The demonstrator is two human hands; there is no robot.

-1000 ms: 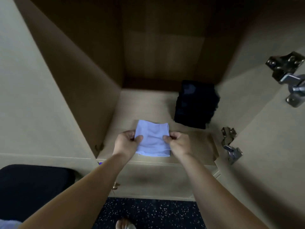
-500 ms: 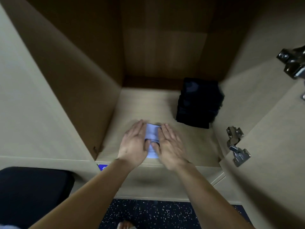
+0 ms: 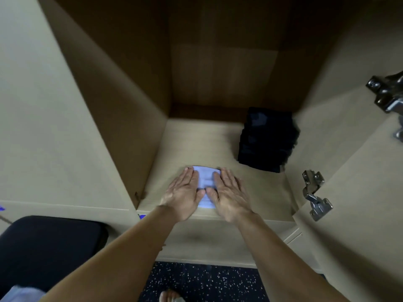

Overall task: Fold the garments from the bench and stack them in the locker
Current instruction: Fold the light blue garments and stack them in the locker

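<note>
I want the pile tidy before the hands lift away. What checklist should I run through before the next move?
1. The light blue garment lies flat on the locker shelf: ok.
2. The left hand and right hand press it with straight fingers, gripping nothing: ok.
3. It sits on the dark stack: not ok; it lies apart, nearer the front edge.
4. Its folds are even: cannot tell; the hands cover most of it.
5. The bench is emptied: not ok; a pale cloth shows at its near corner.
</note>
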